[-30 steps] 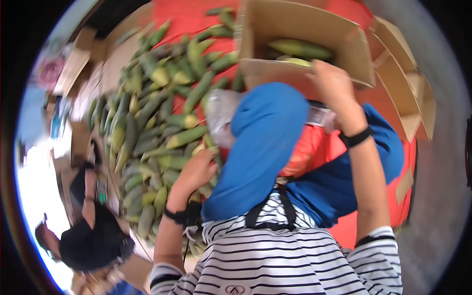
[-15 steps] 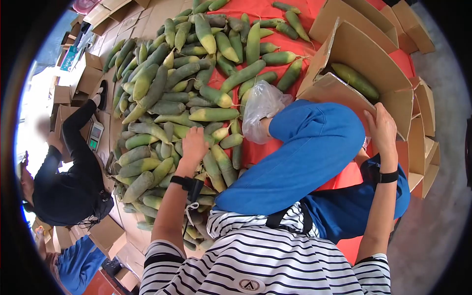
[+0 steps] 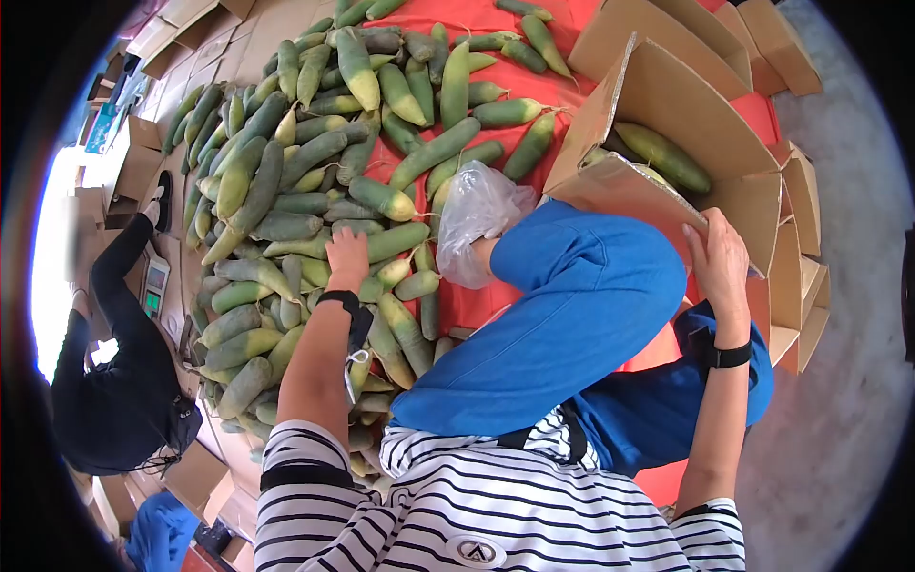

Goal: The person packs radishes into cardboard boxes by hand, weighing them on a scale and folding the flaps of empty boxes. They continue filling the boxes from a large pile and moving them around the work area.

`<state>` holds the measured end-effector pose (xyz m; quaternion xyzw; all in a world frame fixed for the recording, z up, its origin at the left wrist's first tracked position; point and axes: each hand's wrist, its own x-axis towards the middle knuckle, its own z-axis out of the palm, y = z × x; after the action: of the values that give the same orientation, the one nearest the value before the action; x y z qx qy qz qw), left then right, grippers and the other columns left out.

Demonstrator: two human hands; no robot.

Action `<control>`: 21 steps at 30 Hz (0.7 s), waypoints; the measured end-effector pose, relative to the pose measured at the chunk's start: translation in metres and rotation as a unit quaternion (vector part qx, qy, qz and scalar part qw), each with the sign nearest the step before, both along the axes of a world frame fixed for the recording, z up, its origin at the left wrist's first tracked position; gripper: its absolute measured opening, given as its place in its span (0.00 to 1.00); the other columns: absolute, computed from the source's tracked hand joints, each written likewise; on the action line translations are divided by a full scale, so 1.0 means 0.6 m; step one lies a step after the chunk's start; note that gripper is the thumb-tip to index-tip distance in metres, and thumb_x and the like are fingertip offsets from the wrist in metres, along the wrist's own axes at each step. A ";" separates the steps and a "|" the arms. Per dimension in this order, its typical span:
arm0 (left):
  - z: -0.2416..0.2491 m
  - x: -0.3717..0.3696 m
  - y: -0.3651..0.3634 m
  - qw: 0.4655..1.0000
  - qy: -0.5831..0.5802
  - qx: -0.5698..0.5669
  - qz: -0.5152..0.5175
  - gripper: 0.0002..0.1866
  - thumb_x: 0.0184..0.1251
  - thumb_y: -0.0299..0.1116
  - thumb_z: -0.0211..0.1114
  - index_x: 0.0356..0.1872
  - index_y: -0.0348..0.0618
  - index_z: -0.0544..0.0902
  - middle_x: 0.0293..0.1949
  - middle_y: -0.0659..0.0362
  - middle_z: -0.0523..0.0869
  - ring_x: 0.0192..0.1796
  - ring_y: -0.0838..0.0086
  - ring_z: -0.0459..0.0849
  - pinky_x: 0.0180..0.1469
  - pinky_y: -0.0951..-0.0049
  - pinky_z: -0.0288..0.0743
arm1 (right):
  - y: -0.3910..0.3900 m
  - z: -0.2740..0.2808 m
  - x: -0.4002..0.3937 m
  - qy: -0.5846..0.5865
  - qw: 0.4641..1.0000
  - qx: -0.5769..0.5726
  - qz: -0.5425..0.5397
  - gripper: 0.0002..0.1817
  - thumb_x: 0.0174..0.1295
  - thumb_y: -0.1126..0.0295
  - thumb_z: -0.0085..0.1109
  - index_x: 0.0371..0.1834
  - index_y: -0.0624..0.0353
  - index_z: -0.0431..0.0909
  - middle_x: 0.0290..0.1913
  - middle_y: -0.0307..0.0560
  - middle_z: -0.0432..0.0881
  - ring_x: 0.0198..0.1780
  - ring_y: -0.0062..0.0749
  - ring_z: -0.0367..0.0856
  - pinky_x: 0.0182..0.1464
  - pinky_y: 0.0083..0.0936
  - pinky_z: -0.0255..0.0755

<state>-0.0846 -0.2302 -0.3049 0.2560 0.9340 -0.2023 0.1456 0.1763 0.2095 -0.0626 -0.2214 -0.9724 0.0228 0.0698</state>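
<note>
My left hand (image 3: 347, 255) is over the radish pile, its fingers curled at the left end of a green radish (image 3: 396, 240). Part of the grip is hidden under the hand. On the right, my right hand (image 3: 720, 262) holds the near edge of an open cardboard box (image 3: 701, 105), with the thumb on the box wall. Inside that box lies a large green radish (image 3: 664, 156), and parts of others show beside it. A crumpled clear plastic bag (image 3: 479, 214) covers my foot between the pile and the box.
The big heap of green radishes (image 3: 257, 205) spreads over red sheeting (image 3: 405, 167) and cardboard. More cardboard boxes (image 3: 805, 238) stand on the right. A person in black (image 3: 124, 381) sits on the left near a small scale (image 3: 155, 286).
My left hand has moved farther into the pile, and the radish at its fingers has tilted. My right hand stays on the box edge. The whole view has shifted slightly.
</note>
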 end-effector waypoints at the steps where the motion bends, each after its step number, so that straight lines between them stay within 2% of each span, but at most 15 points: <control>1: 0.004 0.009 -0.004 1.000 -0.009 -0.006 -0.003 0.23 0.58 0.31 0.63 0.57 0.51 0.73 0.54 0.53 0.74 0.56 0.59 0.73 0.51 0.58 0.70 | -0.001 -0.002 0.000 0.001 1.000 -0.003 -0.002 0.13 0.61 0.63 0.60 0.39 0.62 0.72 0.34 0.56 0.80 0.40 0.53 0.79 0.42 0.43 0.72; 2: 0.009 0.015 -0.005 1.000 -0.016 -0.011 -0.007 0.20 0.56 0.32 0.65 0.53 0.52 0.75 0.52 0.53 0.74 0.54 0.59 0.74 0.50 0.58 0.71 | 0.000 -0.003 -0.001 0.003 1.000 -0.001 -0.003 0.13 0.61 0.63 0.60 0.39 0.62 0.72 0.34 0.56 0.80 0.40 0.53 0.79 0.42 0.43 0.72; 3: 0.015 0.020 -0.006 1.000 -0.014 -0.011 -0.012 0.20 0.56 0.32 0.65 0.53 0.52 0.75 0.52 0.53 0.74 0.54 0.59 0.74 0.50 0.58 0.71 | 0.002 -0.003 0.000 0.004 1.000 0.002 -0.006 0.13 0.61 0.63 0.60 0.39 0.62 0.72 0.34 0.56 0.80 0.40 0.52 0.79 0.41 0.42 0.72; 5: 0.040 0.045 -0.014 0.995 -0.041 0.085 0.004 0.24 0.46 0.38 0.72 0.46 0.47 0.75 0.54 0.50 0.74 0.55 0.55 0.74 0.50 0.56 0.73 | 0.001 -0.003 0.002 0.009 1.000 0.009 -0.005 0.13 0.61 0.63 0.60 0.38 0.62 0.72 0.34 0.56 0.80 0.39 0.52 0.79 0.41 0.42 0.72; 6: 0.041 0.057 -0.027 0.996 -0.038 0.083 0.004 0.24 0.46 0.38 0.72 0.46 0.47 0.75 0.54 0.50 0.74 0.55 0.55 0.74 0.50 0.56 0.73 | 0.000 -0.005 -0.001 0.015 1.000 0.016 0.002 0.13 0.60 0.63 0.60 0.38 0.62 0.72 0.34 0.56 0.80 0.39 0.52 0.80 0.41 0.43 0.72; 7: 0.036 0.069 -0.038 0.981 -0.082 0.170 0.048 0.24 0.47 0.40 0.72 0.45 0.44 0.75 0.50 0.49 0.76 0.51 0.54 0.77 0.48 0.56 0.74 | 0.000 -0.007 -0.004 0.021 1.000 0.014 0.001 0.13 0.60 0.63 0.60 0.38 0.62 0.72 0.34 0.56 0.80 0.39 0.52 0.80 0.41 0.43 0.72; 8: 0.036 0.081 -0.045 0.954 -0.127 0.256 0.088 0.24 0.48 0.41 0.72 0.45 0.41 0.76 0.47 0.48 0.79 0.47 0.52 0.81 0.47 0.55 0.75 | 0.002 -0.007 -0.003 0.015 1.000 0.013 0.004 0.14 0.60 0.63 0.61 0.38 0.62 0.72 0.33 0.56 0.80 0.39 0.52 0.80 0.40 0.43 0.72; 10: 0.039 0.096 -0.053 0.913 -0.154 0.356 0.128 0.28 0.49 0.45 0.72 0.46 0.36 0.76 0.40 0.45 0.84 0.42 0.53 0.84 0.46 0.58 0.77 | 0.005 -0.008 0.001 0.009 1.000 0.018 0.007 0.14 0.58 0.62 0.62 0.37 0.61 0.72 0.33 0.56 0.80 0.38 0.52 0.80 0.39 0.43 0.73; 12: 0.050 0.100 -0.051 0.826 -0.237 0.444 0.255 0.27 0.51 0.46 0.72 0.45 0.33 0.79 0.36 0.46 0.86 0.39 0.60 0.86 0.44 0.64 0.77 | 0.009 -0.015 0.004 0.023 0.999 0.036 0.011 0.15 0.56 0.62 0.64 0.35 0.62 0.72 0.32 0.56 0.80 0.36 0.51 0.81 0.38 0.44 0.74; 14: 0.040 0.100 -0.066 0.773 -0.240 0.501 0.305 0.23 0.54 0.43 0.72 0.44 0.34 0.81 0.35 0.50 0.86 0.37 0.69 0.84 0.43 0.70 0.76 | 0.007 -0.009 0.005 0.018 1.000 0.020 0.004 0.15 0.55 0.63 0.65 0.35 0.62 0.72 0.33 0.55 0.80 0.37 0.50 0.81 0.39 0.43 0.73; 16: 0.150 0.111 -0.012 0.722 -0.247 0.570 0.303 0.19 0.56 0.36 0.70 0.44 0.34 0.80 0.35 0.55 0.85 0.37 0.74 0.82 0.43 0.71 0.76 | 0.009 -0.011 0.009 0.032 0.999 0.015 0.011 0.15 0.55 0.64 0.64 0.35 0.63 0.70 0.33 0.55 0.79 0.38 0.51 0.80 0.41 0.43 0.72; 17: 0.206 0.111 0.019 0.757 -0.198 0.579 0.229 0.18 0.57 0.34 0.70 0.45 0.34 0.80 0.36 0.55 0.85 0.38 0.75 0.81 0.44 0.72 0.75 | 0.010 -0.014 0.009 0.046 0.999 0.011 0.019 0.15 0.56 0.65 0.63 0.35 0.63 0.69 0.33 0.56 0.79 0.38 0.52 0.78 0.41 0.44 0.71; 18: 0.265 0.111 0.055 0.785 -0.144 0.583 0.156 0.17 0.57 0.32 0.70 0.45 0.34 0.79 0.36 0.56 0.84 0.38 0.75 0.80 0.45 0.72 0.75 | 0.008 -0.011 0.008 0.020 1.000 0.015 0.000 0.16 0.55 0.64 0.65 0.37 0.63 0.72 0.36 0.53 0.80 0.40 0.48 0.80 0.44 0.41 0.72; 20: 0.370 0.104 0.129 0.802 -0.076 0.592 0.039 0.23 0.53 0.32 0.71 0.50 0.35 0.77 0.40 0.53 0.84 0.42 0.69 0.82 0.48 0.70 0.75 | 0.008 -0.011 0.009 0.021 1.000 0.016 -0.002 0.16 0.55 0.64 0.65 0.37 0.63 0.72 0.36 0.54 0.80 0.40 0.48 0.80 0.44 0.41 0.72; 21: 0.414 0.103 0.169 0.786 -0.063 0.615 -0.008 0.25 0.51 0.33 0.71 0.51 0.35 0.77 0.41 0.52 0.83 0.43 0.68 0.82 0.49 0.70 0.75 | 0.007 -0.011 0.006 0.019 1.000 0.016 0.000 0.16 0.55 0.64 0.65 0.37 0.63 0.72 0.36 0.54 0.80 0.40 0.48 0.80 0.44 0.41 0.72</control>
<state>-0.0231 -0.1288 -0.0565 0.3112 0.8472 0.4304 0.0146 0.1802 0.2138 -0.0693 -0.2196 -0.9712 0.0119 0.0921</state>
